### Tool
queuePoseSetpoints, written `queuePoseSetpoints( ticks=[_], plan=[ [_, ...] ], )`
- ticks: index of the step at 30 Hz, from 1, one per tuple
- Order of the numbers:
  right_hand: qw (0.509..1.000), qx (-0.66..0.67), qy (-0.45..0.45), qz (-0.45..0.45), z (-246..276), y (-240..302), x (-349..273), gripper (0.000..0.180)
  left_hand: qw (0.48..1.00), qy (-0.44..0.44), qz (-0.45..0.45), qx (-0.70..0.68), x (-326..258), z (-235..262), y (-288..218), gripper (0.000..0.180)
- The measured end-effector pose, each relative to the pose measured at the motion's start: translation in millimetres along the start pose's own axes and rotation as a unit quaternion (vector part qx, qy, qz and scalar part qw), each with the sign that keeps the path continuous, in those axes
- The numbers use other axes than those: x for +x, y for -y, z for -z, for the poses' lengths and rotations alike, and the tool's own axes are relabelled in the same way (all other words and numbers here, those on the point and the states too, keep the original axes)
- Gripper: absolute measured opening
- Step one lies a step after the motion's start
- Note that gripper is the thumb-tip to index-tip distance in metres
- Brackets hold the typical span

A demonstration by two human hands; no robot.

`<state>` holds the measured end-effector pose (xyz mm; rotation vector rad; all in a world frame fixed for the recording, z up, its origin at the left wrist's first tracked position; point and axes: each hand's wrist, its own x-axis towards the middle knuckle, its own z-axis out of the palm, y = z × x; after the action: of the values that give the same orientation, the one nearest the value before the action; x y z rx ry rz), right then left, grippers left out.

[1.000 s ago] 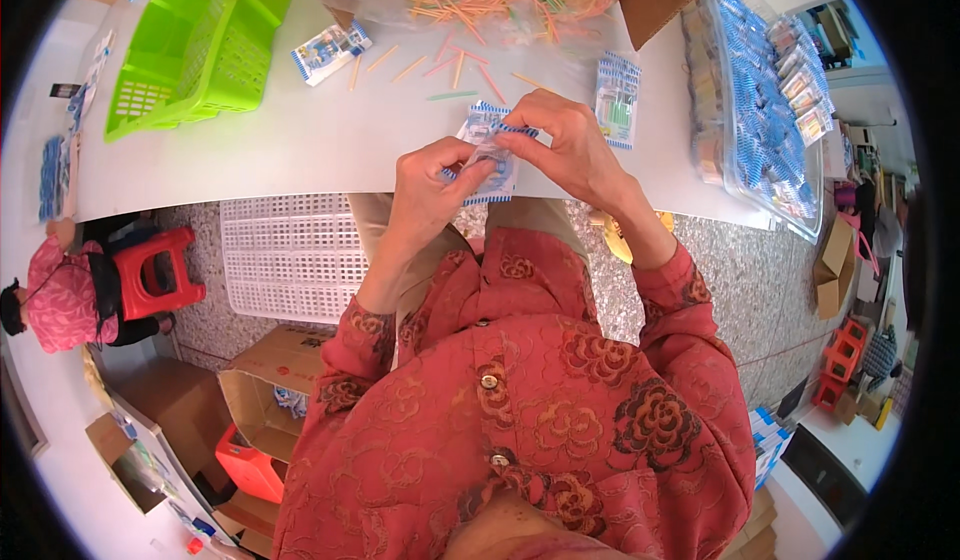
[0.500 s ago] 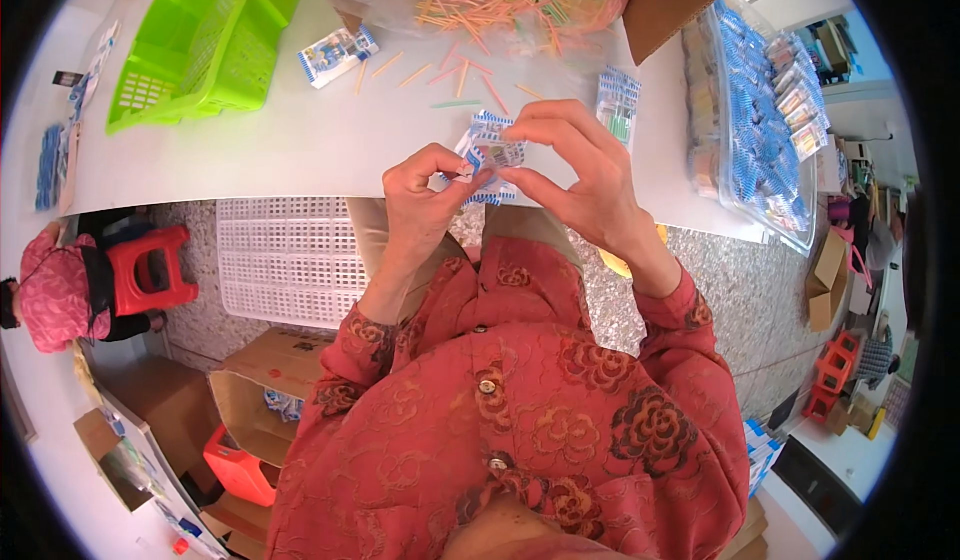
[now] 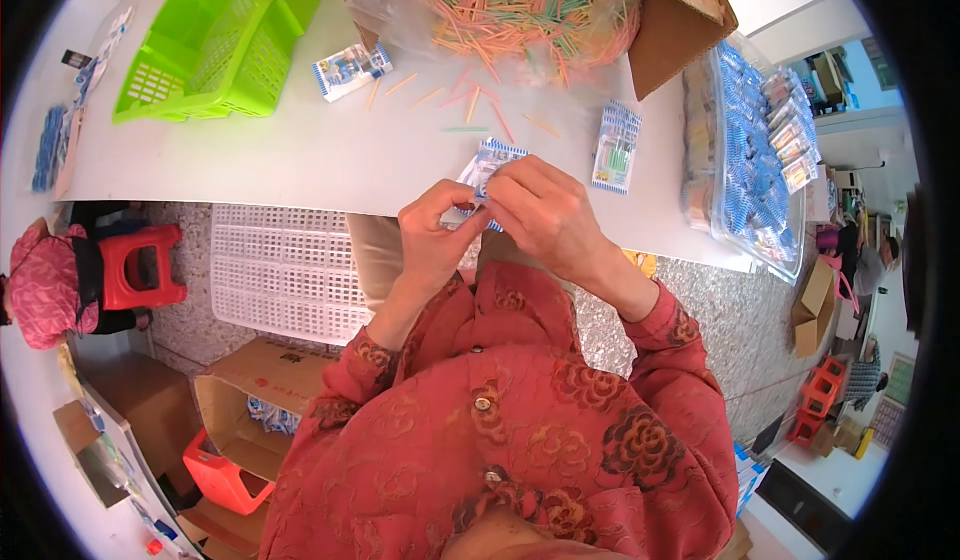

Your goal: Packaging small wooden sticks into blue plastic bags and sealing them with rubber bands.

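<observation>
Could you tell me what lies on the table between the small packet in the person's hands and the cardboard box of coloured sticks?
In the head view, loose coloured sticks lie scattered on the white table between the packet and the cardboard box.

A small packing workshop: a white worktop (image 3: 250,160) with a box of coloured sticks (image 3: 530,10), green baskets (image 3: 220,40), stacked packets (image 3: 750,140), and cardboard boxes (image 3: 250,400) underneath.

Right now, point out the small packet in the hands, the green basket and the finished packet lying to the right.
small packet (image 3: 488,163), head view, upper blue-edged part above the fingers.
green basket (image 3: 215,45), head view, slatted floor.
finished packet (image 3: 614,148), head view, middle of its face.
</observation>
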<state>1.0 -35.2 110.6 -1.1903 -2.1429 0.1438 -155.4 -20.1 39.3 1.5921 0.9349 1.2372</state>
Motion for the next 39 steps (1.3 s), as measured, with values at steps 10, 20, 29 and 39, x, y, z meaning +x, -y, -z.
queuePoseSetpoints(
  ticks=[10, 20, 29, 39],
  plan=[
    [0.972, 0.123, -0.052, -0.191, -16, -137, 41, 0.01, 0.977, -0.081, 0.124, -0.152, 16, 39, 42, 0.011],
    [0.983, -0.172, 0.061, -0.033, -32, -205, 130, 0.026, 0.977, -0.063, 0.147, -0.142, 41, 43, 73, 0.008],
    [0.874, -0.369, 0.265, 0.176, -70, -240, 169, 0.036, 0.976, -0.046, 0.124, -0.175, 38, 36, 78, 0.008],
    [0.834, -0.476, 0.194, 0.199, -92, -241, 154, 0.025, 0.98, -0.034, 0.111, -0.159, 40, 38, 79, 0.008]
  ],
)
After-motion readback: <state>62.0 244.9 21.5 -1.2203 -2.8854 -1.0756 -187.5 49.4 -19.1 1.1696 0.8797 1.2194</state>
